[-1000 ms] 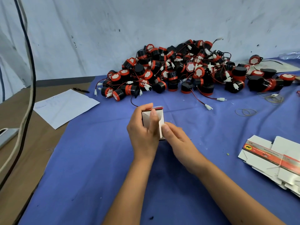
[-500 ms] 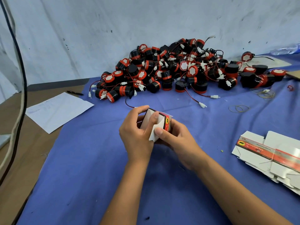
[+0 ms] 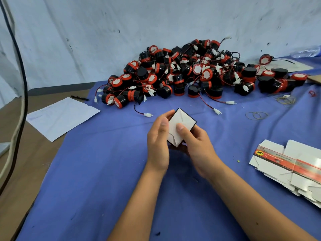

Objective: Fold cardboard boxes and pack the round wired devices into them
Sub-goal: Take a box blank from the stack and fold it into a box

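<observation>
Step in hand: closing the end flaps of the small box [image 3: 180, 126], by my reading; no device visibly inside.
Left hand [image 3: 159, 143]: curled round the box's left side, centre of frame.
Right hand [image 3: 195, 143]: cups the box from below right; thumb presses the white flap face.
Technique: support the walls square with the left hand while the thumb seats the last flap; press along the crease, not mid-panel, or thin card may buckle.
Box: white matt card, dark edging, diagonal flap seams.
Devices [image 3: 191, 72]: glossy black cylinders, red bands, thin wires with white plugs; heaped upper centre.
Flat blanks [image 3: 288, 164]: stacked lower right, unfolded.
Cloth [image 3: 97, 180]: blue, soft.
</observation>
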`<action>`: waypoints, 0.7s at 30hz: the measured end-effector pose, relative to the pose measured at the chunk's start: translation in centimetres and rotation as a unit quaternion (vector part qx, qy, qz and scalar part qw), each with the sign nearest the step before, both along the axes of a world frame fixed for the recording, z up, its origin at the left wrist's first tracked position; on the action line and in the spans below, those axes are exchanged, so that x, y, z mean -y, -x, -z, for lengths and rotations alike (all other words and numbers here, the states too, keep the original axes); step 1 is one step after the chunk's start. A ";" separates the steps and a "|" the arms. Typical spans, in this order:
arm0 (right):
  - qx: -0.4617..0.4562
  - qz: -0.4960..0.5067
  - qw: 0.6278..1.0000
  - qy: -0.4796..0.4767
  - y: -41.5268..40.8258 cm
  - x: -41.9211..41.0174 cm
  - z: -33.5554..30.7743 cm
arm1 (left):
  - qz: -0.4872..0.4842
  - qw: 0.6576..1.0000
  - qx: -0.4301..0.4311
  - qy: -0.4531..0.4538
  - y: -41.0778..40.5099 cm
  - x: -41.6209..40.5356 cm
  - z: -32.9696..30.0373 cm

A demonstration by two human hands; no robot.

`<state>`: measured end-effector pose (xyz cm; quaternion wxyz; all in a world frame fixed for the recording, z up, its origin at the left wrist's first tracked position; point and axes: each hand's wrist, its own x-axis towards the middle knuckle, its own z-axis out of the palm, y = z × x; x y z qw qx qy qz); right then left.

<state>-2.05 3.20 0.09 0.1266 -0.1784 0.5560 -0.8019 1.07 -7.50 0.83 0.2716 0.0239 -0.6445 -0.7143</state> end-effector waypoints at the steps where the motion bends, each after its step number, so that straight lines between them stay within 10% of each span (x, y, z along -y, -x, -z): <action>1: -0.030 0.026 0.998 -0.050 0.1 -0.1 0.1 | -0.014 0.999 -0.005 0.030 0.1 -0.2 0.1; 13: 0.008 0.048 0.998 -0.047 0.0 0.2 -0.2 | -0.141 0.963 -0.048 0.225 0.2 -0.8 0.8; 21: 0.005 -0.006 1.000 0.026 0.3 -0.9 -0.6 | -0.089 0.992 0.000 0.094 0.8 0.2 0.8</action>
